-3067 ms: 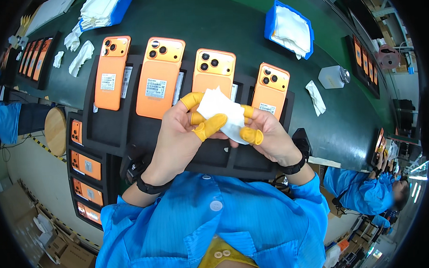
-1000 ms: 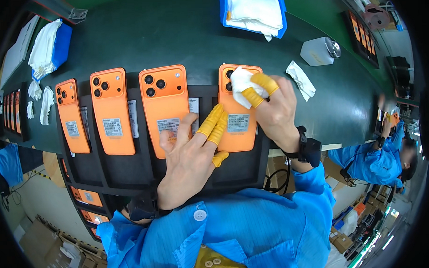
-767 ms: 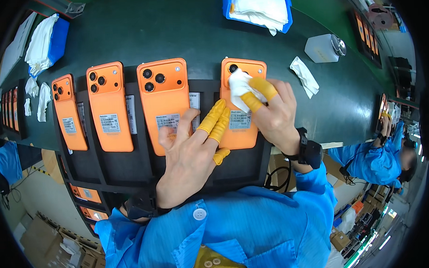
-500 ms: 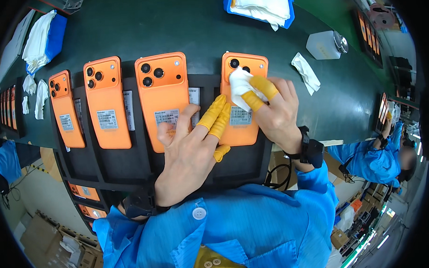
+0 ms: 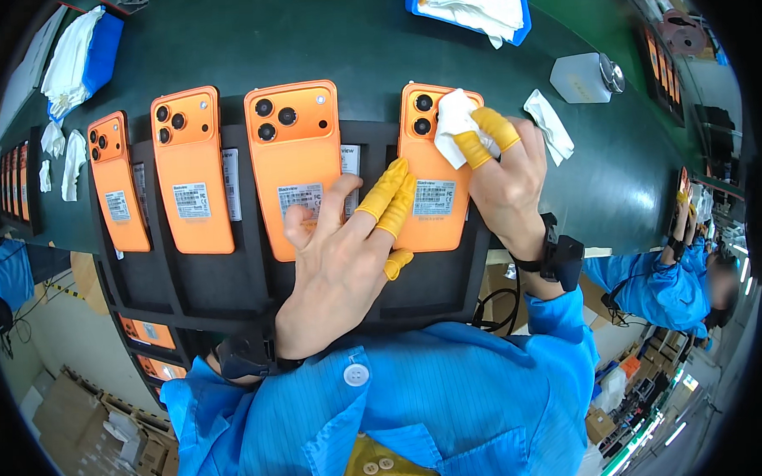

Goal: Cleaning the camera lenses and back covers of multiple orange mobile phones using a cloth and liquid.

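Several orange phones lie back up in a row on a black tray (image 5: 425, 299). On the upper back of the rightmost phone (image 5: 431, 228), beside its camera lenses, my right hand (image 5: 513, 179) pinches a folded white cloth (image 5: 455, 126). Yellow finger cots cover its gripping fingertips. My left hand (image 5: 335, 256) has its fingers stretched apart; two in yellow cots rest at that phone's left edge. Its bare fingers extend over the lower part of the neighbouring phone (image 5: 295, 170). Further left lie two more phones, one orange phone (image 5: 190, 169) and an outermost phone (image 5: 119, 184).
Blue bins of white cloths stand at the back, one bin (image 5: 520, 23) near the middle and another bin (image 5: 102, 59) at far left. A loose cloth (image 5: 549, 123) and a pale bottle (image 5: 581, 78) lie to the right. Another person (image 5: 659, 283) in blue works at far right.
My right hand has moved the cloth slightly right, uncovering the camera lenses and the label on the rightmost phone. My left hand stays at the phone's edge. The view has shifted a little.
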`<action>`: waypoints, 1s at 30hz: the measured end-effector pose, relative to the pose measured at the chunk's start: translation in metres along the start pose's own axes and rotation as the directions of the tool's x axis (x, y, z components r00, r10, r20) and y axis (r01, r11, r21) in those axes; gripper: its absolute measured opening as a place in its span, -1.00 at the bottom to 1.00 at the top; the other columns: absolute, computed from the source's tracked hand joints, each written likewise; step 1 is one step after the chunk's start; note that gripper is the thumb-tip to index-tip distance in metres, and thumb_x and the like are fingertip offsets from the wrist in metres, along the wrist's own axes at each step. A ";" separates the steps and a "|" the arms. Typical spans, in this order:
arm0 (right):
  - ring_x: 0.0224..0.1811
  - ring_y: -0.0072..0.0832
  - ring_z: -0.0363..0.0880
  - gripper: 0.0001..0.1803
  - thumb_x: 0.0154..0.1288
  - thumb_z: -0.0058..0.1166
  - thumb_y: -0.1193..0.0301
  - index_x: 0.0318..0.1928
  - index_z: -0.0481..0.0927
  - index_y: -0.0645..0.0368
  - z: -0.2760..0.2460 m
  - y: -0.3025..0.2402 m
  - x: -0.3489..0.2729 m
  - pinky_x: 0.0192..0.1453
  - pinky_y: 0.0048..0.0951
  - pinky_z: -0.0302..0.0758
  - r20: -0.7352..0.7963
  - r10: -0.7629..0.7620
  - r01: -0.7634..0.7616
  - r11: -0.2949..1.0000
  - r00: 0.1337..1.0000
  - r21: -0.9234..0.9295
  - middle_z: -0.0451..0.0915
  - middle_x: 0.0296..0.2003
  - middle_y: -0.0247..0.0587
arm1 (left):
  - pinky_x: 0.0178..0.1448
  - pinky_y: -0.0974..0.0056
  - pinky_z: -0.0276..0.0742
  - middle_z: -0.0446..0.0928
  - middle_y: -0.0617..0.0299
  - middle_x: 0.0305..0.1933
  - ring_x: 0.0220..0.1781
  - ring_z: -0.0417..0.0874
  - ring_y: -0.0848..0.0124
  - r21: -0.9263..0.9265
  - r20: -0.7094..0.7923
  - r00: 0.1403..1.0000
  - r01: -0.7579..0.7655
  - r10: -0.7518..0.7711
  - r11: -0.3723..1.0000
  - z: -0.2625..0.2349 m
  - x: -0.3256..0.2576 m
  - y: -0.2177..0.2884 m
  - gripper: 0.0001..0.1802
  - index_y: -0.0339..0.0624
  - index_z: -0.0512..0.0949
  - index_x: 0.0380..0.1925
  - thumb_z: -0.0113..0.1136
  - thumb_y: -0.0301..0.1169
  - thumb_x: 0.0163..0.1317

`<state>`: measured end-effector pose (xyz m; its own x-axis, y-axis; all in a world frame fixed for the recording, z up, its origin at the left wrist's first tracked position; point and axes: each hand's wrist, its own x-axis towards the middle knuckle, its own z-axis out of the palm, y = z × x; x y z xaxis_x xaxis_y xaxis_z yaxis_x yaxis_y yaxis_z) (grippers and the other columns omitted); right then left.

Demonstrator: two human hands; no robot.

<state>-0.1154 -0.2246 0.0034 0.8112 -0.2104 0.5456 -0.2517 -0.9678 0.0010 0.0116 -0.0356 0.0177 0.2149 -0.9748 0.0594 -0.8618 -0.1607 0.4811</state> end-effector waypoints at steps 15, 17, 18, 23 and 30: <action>-0.20 -0.30 0.47 -0.72 -0.21 0.17 0.50 -0.34 0.67 0.19 0.002 0.006 0.010 -0.24 -0.34 0.34 0.082 -0.005 0.013 0.995 0.997 -0.099 0.56 -0.15 -0.20 | 0.09 -0.01 0.03 0.48 0.27 0.18 0.22 0.32 0.17 0.048 0.012 1.000 0.011 -0.012 0.999 -0.002 0.002 0.001 -0.39 -0.20 0.60 -0.02 0.48 -0.23 -0.14; -0.19 -0.30 0.47 -0.72 -0.22 0.17 0.51 -0.35 0.67 0.20 -0.005 0.008 0.001 -0.24 -0.33 0.35 0.069 0.028 -0.018 0.990 0.997 -0.139 0.56 -0.15 -0.19 | 0.08 -0.02 0.03 0.49 0.27 0.16 0.23 0.32 0.18 0.043 0.009 1.000 0.010 -0.011 0.999 -0.001 0.002 0.001 -0.39 -0.20 0.60 -0.02 0.48 -0.22 -0.14; -0.19 -0.30 0.48 -0.73 -0.22 0.16 0.52 -0.36 0.67 0.21 -0.008 0.006 -0.004 -0.24 -0.33 0.35 0.053 0.066 -0.056 0.983 0.996 -0.173 0.56 -0.15 -0.18 | 0.07 -0.02 0.02 0.50 0.27 0.14 0.23 0.32 0.18 0.042 0.013 1.000 0.009 -0.010 0.999 0.000 0.003 0.000 -0.39 -0.19 0.60 -0.02 0.47 -0.21 -0.13; -0.18 -0.30 0.49 -0.70 -0.23 0.16 0.51 -0.33 0.68 0.22 -0.014 -0.020 -0.022 -0.24 -0.32 0.36 0.099 0.095 -0.086 0.992 0.991 -0.095 0.55 -0.14 -0.18 | 0.06 -0.02 0.03 0.50 0.27 0.13 0.23 0.32 0.19 0.029 -0.021 1.000 -0.018 0.018 0.999 0.003 0.001 -0.001 -0.38 -0.19 0.60 -0.01 0.48 -0.20 -0.15; -0.22 -0.32 0.47 -0.69 -0.24 0.17 0.48 -0.34 0.68 0.18 -0.011 -0.018 -0.017 -0.24 -0.34 0.33 0.065 0.029 -0.028 0.999 0.997 -0.029 0.56 -0.12 -0.22 | 0.07 -0.02 0.05 0.51 0.23 0.07 0.23 0.33 0.18 0.017 -0.017 1.000 0.001 -0.001 1.000 0.001 0.003 -0.001 -0.35 -0.22 0.59 0.00 0.49 -0.21 -0.17</action>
<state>-0.1306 -0.2020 0.0037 0.8363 -0.2473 0.4894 -0.2890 -0.9573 0.0101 0.0128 -0.0381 0.0167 0.2230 -0.9720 0.0736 -0.8692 -0.1640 0.4665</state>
